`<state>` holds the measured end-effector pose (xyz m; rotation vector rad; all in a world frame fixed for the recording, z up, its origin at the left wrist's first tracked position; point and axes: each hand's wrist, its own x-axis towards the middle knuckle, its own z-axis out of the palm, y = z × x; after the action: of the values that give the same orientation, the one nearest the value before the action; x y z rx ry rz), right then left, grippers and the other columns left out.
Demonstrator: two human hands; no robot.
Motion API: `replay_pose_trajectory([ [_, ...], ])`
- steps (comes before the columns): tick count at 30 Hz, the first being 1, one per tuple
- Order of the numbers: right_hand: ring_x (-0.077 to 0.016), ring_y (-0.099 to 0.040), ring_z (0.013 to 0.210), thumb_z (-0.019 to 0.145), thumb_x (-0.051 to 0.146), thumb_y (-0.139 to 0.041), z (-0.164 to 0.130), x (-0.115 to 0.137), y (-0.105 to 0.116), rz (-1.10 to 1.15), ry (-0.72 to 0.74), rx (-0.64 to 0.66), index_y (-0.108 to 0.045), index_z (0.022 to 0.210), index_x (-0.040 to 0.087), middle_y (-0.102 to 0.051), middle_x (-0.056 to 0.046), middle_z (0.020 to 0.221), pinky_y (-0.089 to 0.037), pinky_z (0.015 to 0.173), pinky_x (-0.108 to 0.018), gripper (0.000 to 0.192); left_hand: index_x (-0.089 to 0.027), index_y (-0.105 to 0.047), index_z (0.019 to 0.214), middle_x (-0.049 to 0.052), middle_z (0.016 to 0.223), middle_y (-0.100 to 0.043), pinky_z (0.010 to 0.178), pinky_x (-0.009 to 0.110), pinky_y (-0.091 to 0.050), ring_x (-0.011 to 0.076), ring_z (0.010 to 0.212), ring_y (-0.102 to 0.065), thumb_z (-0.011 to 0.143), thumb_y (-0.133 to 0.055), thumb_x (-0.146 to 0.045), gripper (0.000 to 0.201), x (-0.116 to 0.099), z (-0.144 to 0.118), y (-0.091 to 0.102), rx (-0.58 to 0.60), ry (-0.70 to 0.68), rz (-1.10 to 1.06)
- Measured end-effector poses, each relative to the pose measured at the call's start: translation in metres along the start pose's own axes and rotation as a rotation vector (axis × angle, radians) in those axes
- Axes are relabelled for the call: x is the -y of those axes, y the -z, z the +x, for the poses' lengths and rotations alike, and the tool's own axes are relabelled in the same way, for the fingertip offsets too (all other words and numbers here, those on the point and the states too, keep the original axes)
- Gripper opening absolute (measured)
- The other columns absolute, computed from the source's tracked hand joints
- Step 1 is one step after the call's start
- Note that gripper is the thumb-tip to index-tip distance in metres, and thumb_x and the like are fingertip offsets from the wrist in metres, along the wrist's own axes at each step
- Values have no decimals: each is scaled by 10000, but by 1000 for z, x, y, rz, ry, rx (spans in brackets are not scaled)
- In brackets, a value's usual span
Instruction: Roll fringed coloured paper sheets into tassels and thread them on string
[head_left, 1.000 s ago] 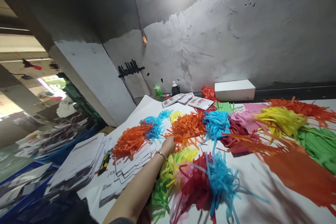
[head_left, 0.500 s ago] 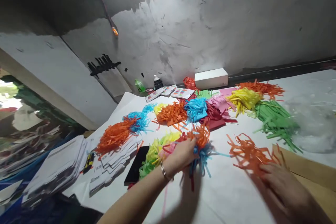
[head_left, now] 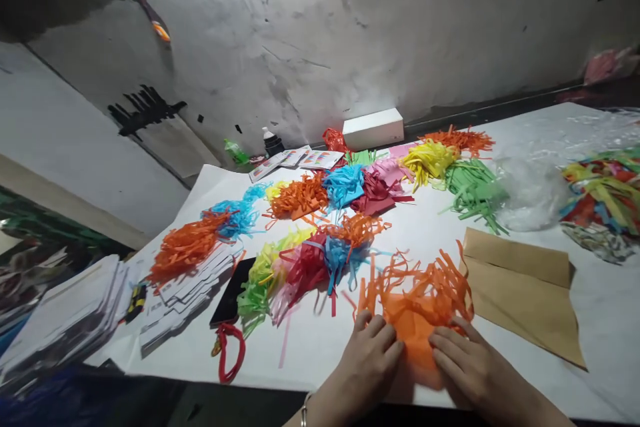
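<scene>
Orange fringed tissue paper lies spread near the table's front edge, its uncut part towards me and its cut strips pointing away. My left hand pinches its left side with curled fingers. On its right side my right hand grips the same paper, fingers bent over the edge. Left of the hands runs a row of fringed bunches: a blue bunch, a dark red bunch and a green bunch. A smaller orange bunch lies at that row's far end.
A brown paper sheet lies right of my hands. Behind are more fringed bunches, a white box and clear plastic. At left are a black phone, a red cord and stacked white cards.
My left hand has left the row of bunches and moved right to the orange paper. The orange paper has come closer to the front edge, now between both hands. The view has shifted right.
</scene>
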<state>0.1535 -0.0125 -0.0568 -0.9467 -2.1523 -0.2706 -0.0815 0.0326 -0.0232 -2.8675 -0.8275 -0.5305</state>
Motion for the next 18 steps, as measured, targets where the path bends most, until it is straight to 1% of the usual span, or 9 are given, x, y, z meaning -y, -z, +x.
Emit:
replay_pose_trajectory([
  [3, -213, -649, 1044, 1080, 174, -304, -8, 3, 6, -61, -126, 10, -713, 1028, 146, -750, -88, 1018, -219, 1198, -466, 414, -197, -615, 930, 31, 976, -687, 1072, 440, -340, 203, 966, -601, 978, -526, -143, 115, -10, -5, 4, 33, -22, -109],
  [5, -243, -604, 1180, 1081, 189, -329, -4, 7, 13, -76, -112, 41, -697, 1164, 140, -729, -107, 1181, -172, 1214, -491, 380, -185, -617, 972, 35, 1001, -697, 1107, 428, -331, 200, 989, -608, 997, -467, -114, 168, -18, -5, 4, 23, -29, -165],
  [7, -228, -548, 1282, 1065, 150, -334, 2, 12, 17, -71, -16, 128, -650, 1289, 152, -680, -85, 1316, -137, 1235, -470, 387, -170, -616, 980, 46, 1003, -707, 1030, 381, -402, 200, 955, -615, 1009, -443, -111, 185, -23, -4, 2, -3, -20, -197],
  [9, -223, -550, 1283, 1044, 148, -363, 6, 15, 16, -83, 28, 195, -646, 1297, 145, -679, -77, 1324, -127, 1238, -472, 380, -165, -613, 976, 59, 1040, -714, 911, 351, -449, 208, 946, -620, 1007, -464, -122, 158, -24, -3, -1, -2, -3, -217],
  [11, -270, -604, 1202, 1043, 256, -397, 2, 13, 15, -154, -94, 195, -688, 1210, 122, -724, -105, 1225, -180, 1199, -536, 361, -183, -611, 959, 54, 1097, -721, 838, 359, -442, 216, 934, -626, 996, -512, -145, 112, -22, -4, -1, 6, 38, -207],
  [13, -337, -645, 1118, 1041, 400, -376, -10, 4, 21, -276, -299, 185, -715, 1134, 123, -745, -142, 1146, -288, 1093, -621, 447, -204, -619, 987, 47, 1174, -718, 831, 392, -420, 232, 939, -631, 971, -570, -172, 60, -19, -7, 0, 3, 120, -167],
  [14, -362, -660, 1074, 1039, 436, -349, -18, -3, 28, -352, -375, 200, -718, 1118, 127, -747, -159, 1125, -356, 1006, -637, 487, -214, -624, 1019, 49, 1211, -712, 835, 405, -411, 243, 951, -631, 955, -599, -187, 74, -17, -9, 1, 2, 169, -147],
  [16, -391, -680, 990, 1037, 442, -298, -33, -15, 50, -510, -445, 232, -713, 1105, 130, -737, -197, 1115, -442, 815, -616, 524, -225, -628, 1078, 57, 1239, -707, 860, 421, -400, 261, 991, -627, 927, -635, -204, 153, -15, -12, 3, -5, 248, -133],
  [18, -387, -690, 897, 1035, 426, -295, -40, -22, 76, -643, -449, 234, -700, 1095, 121, -727, -220, 1108, -455, 671, -551, 510, -232, -635, 1096, 60, 1230, -712, 898, 426, -392, 265, 1032, -621, 927, -628, -203, 172, -15, -14, 4, -19, 281, -147],
])
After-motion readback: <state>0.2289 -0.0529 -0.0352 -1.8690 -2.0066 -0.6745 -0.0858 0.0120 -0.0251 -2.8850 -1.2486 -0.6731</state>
